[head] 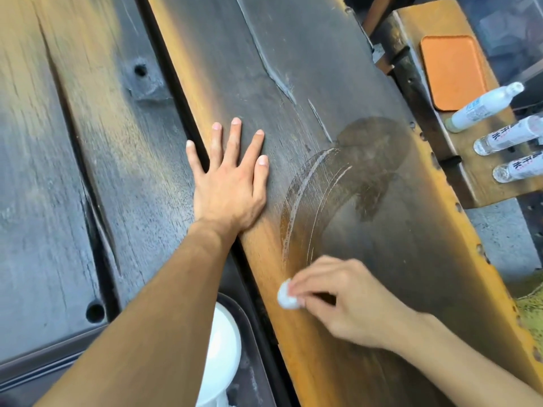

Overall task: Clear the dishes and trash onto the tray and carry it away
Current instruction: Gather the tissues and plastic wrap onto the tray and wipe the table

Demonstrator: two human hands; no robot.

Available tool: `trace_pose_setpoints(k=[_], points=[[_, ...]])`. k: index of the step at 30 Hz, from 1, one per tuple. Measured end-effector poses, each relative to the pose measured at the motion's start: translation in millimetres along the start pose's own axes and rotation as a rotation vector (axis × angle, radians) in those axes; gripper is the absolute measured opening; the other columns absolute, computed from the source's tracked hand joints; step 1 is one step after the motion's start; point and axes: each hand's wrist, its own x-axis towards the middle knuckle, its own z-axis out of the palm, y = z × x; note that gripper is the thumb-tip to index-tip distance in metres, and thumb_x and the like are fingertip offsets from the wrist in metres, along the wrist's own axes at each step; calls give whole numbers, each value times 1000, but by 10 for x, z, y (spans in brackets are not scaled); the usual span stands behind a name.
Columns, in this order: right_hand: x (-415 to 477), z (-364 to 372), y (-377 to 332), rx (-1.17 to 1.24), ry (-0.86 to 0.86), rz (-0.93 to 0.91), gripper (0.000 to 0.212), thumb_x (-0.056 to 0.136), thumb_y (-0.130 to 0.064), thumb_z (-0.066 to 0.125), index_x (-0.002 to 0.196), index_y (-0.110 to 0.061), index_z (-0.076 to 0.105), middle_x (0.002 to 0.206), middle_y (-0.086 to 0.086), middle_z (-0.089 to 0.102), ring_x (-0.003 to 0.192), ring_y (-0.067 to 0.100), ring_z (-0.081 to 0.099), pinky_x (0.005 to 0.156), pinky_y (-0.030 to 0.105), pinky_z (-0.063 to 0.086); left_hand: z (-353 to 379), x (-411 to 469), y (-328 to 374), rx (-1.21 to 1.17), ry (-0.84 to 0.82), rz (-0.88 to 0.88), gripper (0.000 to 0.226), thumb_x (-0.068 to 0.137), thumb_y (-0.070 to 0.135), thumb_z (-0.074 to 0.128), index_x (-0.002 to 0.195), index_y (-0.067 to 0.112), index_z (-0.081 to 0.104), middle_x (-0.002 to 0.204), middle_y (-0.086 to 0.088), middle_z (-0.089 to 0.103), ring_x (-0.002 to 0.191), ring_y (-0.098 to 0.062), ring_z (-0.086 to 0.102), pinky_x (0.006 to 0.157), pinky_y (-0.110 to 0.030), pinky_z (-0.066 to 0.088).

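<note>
My left hand (232, 183) lies flat and spread on the dark wooden table (308, 69), holding nothing. My right hand (349, 301) presses a small white wad of tissue (286, 296) against the tabletop near the front. A wet curved wipe streak (338, 186) runs across the wood beyond it. At the bottom, a dark tray (252, 342) sits below the table's edge with a white bowl (220, 356) on it, partly hidden by my left forearm.
An orange tray (452, 71) lies on a side ledge at the upper right. Three plastic bottles (484, 108) stand next to it along the right edge. A second wooden plank (58, 142) lies to the left across a dark gap.
</note>
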Motion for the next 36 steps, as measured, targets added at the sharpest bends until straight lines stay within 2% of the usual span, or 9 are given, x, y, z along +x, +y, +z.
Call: trace_pose_setpoints(k=[2,6,9,11,14,18,22,29,36], points=[[-22,-78,-8,176,-23,91,13,85,-17,77,98,-20,81,101,-14,76,97,-2,68,90,25,54,0,-4,0,0,2,1,56,101,48,15,155,37,23,167,1,11,154,-26,3,117,-65,1],[393,-689,325,306,558,297,13,82,-25,80,94,-20,80,92,-8,78,91,8,73,91,41,57,13,-8,-13,-6,8,-2,55,102,47,15,155,38,23,167,2,11,154,-25,2,118,-64,0],[669,-1079,581,74,729,450,11,85,-34,72,92,-28,78,87,-13,75,76,-13,65,85,17,52,18,-5,-12,-9,13,-8,55,102,48,14,155,39,23,167,3,10,154,-24,3,118,-63,0],[738,-1065,654,-51,657,489,10,85,-28,70,91,-30,77,90,-10,74,73,-14,64,81,6,48,25,-8,-5,-9,14,-11,55,102,48,14,155,39,23,167,4,10,154,-24,3,118,-63,0],[656,-763,539,-222,522,243,16,79,-12,73,89,-22,79,94,-2,76,80,13,71,84,31,56,25,-1,-16,-14,21,-15,55,102,48,14,155,40,23,167,4,10,154,-23,3,119,-62,0],[202,-172,127,-190,103,-103,18,77,-8,68,90,-14,78,95,-1,75,83,20,69,81,32,53,39,2,-15,-23,30,-14,54,102,48,16,154,40,25,167,4,12,154,-23,4,118,-62,0],[-17,70,-90,47,-251,-1,18,84,-13,66,96,-17,78,96,-5,74,85,12,67,81,30,54,30,0,-18,-26,33,-15,54,102,48,16,154,40,26,167,4,13,154,-23,5,118,-62,1],[712,-1037,555,692,524,532,26,82,13,64,86,-11,72,72,2,73,64,14,65,66,22,56,31,1,-12,-18,40,-12,53,102,48,17,154,40,26,167,3,15,154,-24,6,119,-62,2],[974,-1547,958,-51,687,554,17,82,-33,69,96,-29,77,87,-5,76,80,10,71,90,31,54,42,2,-13,-7,55,-8,53,102,47,18,154,38,28,166,2,17,154,-24,9,118,-62,4]])
